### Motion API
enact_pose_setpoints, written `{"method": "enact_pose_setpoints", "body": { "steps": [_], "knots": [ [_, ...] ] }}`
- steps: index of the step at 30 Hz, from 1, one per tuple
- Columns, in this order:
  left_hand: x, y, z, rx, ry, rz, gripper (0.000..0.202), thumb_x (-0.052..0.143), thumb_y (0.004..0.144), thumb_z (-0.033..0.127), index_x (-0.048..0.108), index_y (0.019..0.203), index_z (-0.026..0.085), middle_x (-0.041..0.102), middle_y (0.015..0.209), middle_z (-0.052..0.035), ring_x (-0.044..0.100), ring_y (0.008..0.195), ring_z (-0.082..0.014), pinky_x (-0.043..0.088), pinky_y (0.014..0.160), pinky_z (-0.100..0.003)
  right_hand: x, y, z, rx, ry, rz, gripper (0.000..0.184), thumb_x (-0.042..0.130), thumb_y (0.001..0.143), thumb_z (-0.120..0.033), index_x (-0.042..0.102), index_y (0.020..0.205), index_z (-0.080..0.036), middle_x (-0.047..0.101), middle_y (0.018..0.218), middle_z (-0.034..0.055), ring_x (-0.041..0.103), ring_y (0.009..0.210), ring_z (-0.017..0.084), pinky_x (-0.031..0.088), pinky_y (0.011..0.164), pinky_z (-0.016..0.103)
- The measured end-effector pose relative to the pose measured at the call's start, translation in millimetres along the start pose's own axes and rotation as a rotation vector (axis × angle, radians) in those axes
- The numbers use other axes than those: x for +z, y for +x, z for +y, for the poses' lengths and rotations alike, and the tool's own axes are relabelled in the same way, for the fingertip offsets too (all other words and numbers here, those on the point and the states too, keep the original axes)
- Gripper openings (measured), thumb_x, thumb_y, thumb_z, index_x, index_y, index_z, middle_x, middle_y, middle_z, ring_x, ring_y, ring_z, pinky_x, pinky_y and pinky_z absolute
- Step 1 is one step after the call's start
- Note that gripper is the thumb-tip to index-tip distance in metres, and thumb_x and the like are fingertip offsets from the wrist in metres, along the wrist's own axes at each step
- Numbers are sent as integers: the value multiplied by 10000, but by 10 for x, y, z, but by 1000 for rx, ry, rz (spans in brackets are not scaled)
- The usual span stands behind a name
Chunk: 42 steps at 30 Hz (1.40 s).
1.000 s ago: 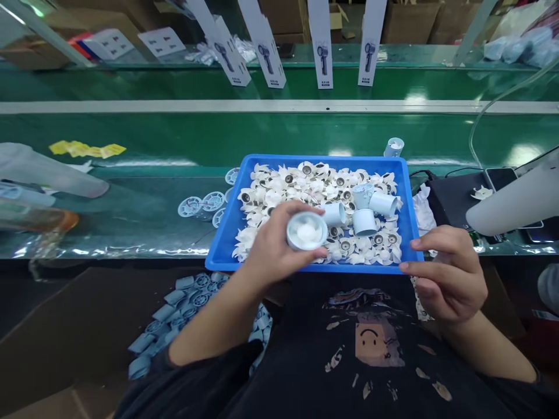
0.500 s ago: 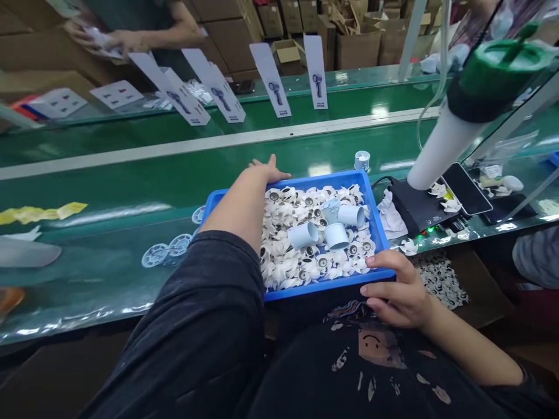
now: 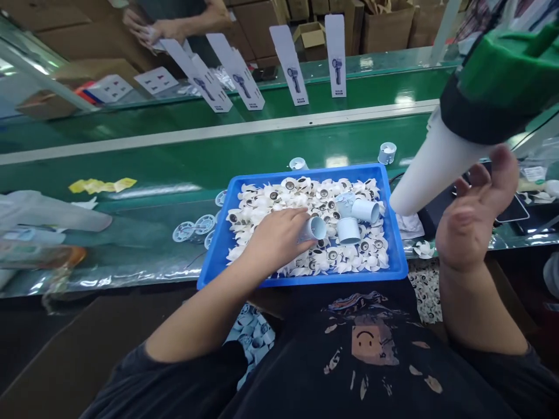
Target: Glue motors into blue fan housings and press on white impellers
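A blue tray [image 3: 305, 283] full of small white fan impellers [image 3: 257, 203] sits at the bench edge. My left hand [image 3: 279, 235] reaches into it, its fingers closed on a light-blue cylindrical sleeve [image 3: 317, 228]. Two more such sleeves, one upright [image 3: 348, 231] and one tipped over [image 3: 365, 210], lie on the impellers to the right. Raised beside the tray's right end, my right hand [image 3: 474, 209] has its fingers apart and slightly curled. It is close to a hanging white tapered tube [image 3: 437, 157] with a black band and green top; whether they touch, I cannot tell.
Light-blue cups [image 3: 386, 153] stand behind the tray. Pale blue rings [image 3: 194, 227] lie left of it. White printed boxes [image 3: 335, 58] line the far side of the green bench [image 3: 244, 151]. Across it are a co-worker's hands [image 3: 152, 29]. More blue parts [image 3: 253, 334] are below the bench.
My left hand has come back from beyond the tray to the sleeve in it. My right hand has left the tray's near corner and risen to the hanging tube. A cup now stands behind the tray.
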<state>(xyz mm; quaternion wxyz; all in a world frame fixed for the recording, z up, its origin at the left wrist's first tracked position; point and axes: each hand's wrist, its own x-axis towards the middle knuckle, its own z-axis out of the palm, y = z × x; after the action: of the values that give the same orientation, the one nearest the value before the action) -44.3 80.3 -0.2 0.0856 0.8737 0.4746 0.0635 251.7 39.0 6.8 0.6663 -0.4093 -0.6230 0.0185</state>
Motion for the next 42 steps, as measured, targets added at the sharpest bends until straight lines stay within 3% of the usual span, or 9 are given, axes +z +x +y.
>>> {"method": "enact_pose_setpoints", "body": {
  "steps": [4,8,13,17,22,26,29,37,42],
  "knots": [
    [39,-301,-28,39,-509,302,586,749,758,400,521,1257,194,689,1152,-137,683,1037,-296,564,887,-437,48,268,57,108,443,-145,408,636,890,-504,594,1286,-416,578,1259,31,595,1148,271,546,940,477],
    [163,-456,205,205,-808,287,569,702,790,351,506,1312,233,651,1260,-129,648,1138,-291,547,942,-431,-28,324,-84,218,568,-203,452,850,705,-457,713,1111,-312,656,1056,55,683,881,224,619,722,357],
    [271,-402,574,310,-780,176,569,611,758,234,458,1306,229,626,1265,-129,628,1143,-286,543,935,-436,-29,414,-523,515,616,-422,570,826,631,-586,634,1104,-331,674,963,22,698,769,222,605,613,349],
    [263,-281,775,363,-607,213,573,731,786,421,470,1248,203,671,1180,-127,657,1058,-294,540,894,-447,150,565,-867,779,601,-459,637,733,600,-657,502,1081,-310,662,857,-10,688,704,215,607,653,396],
    [251,-209,911,424,-631,330,378,706,811,488,577,1005,190,713,938,-78,684,859,-249,548,715,-367,255,508,-961,616,531,-415,550,563,726,-801,527,925,-290,670,863,18,691,778,263,602,637,400],
    [238,-219,953,420,-655,392,337,668,835,496,575,947,191,700,875,-59,677,813,-225,540,683,-340,255,394,-943,532,497,-448,614,512,752,-864,543,1023,-313,675,896,3,689,798,273,589,648,399],
    [236,-222,963,433,-661,419,327,661,836,498,570,927,198,683,826,-44,666,759,-209,526,652,-322,313,367,-994,539,421,-344,692,326,806,-897,525,1108,-306,656,839,9,681,736,265,574,607,395],
    [266,-243,974,409,-658,425,320,680,805,494,580,896,204,671,776,-44,647,716,-214,517,630,-337,292,273,-963,539,148,-326,746,272,820,-861,435,1329,-340,640,937,65,671,846,343,574,605,458],
    [273,-266,982,411,-651,413,330,686,804,496,592,884,190,677,771,-55,649,710,-222,501,612,-333,265,316,-989,459,313,-282,704,98,938,-757,553,1161,-268,675,887,47,707,761,265,606,589,405]
  ]
}}
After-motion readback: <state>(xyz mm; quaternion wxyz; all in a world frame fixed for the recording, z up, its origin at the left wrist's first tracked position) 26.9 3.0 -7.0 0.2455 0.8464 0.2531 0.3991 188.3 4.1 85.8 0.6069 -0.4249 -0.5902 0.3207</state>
